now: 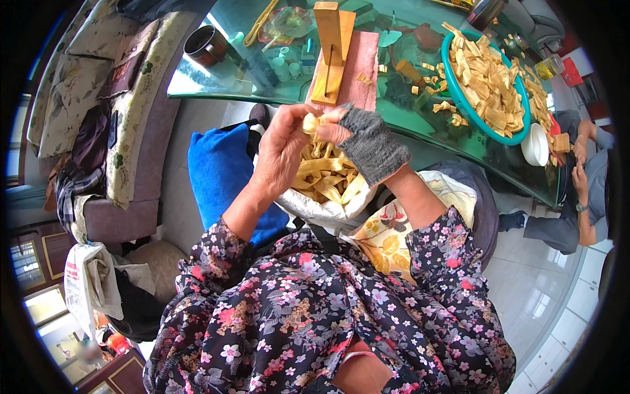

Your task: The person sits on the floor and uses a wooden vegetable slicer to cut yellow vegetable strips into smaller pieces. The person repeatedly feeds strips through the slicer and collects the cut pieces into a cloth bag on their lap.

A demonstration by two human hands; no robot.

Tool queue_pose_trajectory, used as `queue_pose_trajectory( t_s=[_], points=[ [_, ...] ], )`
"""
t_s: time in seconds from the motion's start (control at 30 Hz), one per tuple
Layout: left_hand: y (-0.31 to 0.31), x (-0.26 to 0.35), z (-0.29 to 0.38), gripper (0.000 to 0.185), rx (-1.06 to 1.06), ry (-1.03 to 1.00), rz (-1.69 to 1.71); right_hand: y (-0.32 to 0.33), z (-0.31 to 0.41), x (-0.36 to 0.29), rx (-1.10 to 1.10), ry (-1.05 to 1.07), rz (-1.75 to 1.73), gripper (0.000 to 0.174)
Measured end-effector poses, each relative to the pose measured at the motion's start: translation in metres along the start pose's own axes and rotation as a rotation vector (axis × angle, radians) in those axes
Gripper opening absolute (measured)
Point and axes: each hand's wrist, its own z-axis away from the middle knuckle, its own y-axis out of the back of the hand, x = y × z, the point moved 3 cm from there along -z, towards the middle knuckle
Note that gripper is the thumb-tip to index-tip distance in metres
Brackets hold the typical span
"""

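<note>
My left hand [281, 147], bare, pinches a pale yellow dried plant strip [311, 123], folded or knotted into a rounded end. On the other side of that strip, my right hand [369, 143], in a grey knitted fingerless glove, grips with thumb and fingers; the fingers hide part of the strip. Below both hands stands a white sack [339, 211] with its mouth wide, full of loose dried strips [322, 177]. Just beyond my fingers, a wooden stand with an upright block [329, 39] rests on a pink towel [364, 64] at the glass table's edge.
The green glass table [413, 115] carries a teal basket [449, 88] heaped with folded pieces, a white bowl [535, 145] and a dark mug [205, 45]. Blue cloth [219, 172] lies left of the sack. Another person's hands [581, 167] are at the far right.
</note>
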Motion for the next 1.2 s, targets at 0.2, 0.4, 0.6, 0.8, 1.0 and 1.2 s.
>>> queue_pose_trajectory(
  t_s=[0.2,0.4,0.6,0.8,1.0,1.2],
  points=[
    [0.010,-0.020,0.003,0.013,0.181,-0.004,0.132,-0.017,0.007,0.016,-0.008,-0.668,-0.794,0.022],
    [-0.010,-0.004,0.005,0.018,0.186,0.039,0.203,-0.003,0.002,0.018,0.134,-0.652,-0.737,0.017],
    [-0.010,-0.014,0.002,0.019,0.107,0.473,0.707,0.000,0.004,0.024,0.093,-0.652,-0.698,0.020],
    [-0.009,-0.018,-0.006,0.018,0.070,0.421,0.563,0.001,0.001,0.025,0.172,-0.596,-0.501,0.024],
    [-0.013,-0.012,-0.013,0.017,0.102,0.320,0.123,0.004,0.002,0.030,0.134,-0.553,-0.424,0.024],
    [-0.027,0.006,-0.012,0.015,-0.093,0.314,0.440,0.011,-0.003,0.041,0.341,-0.365,-0.321,0.026]
  ],
)
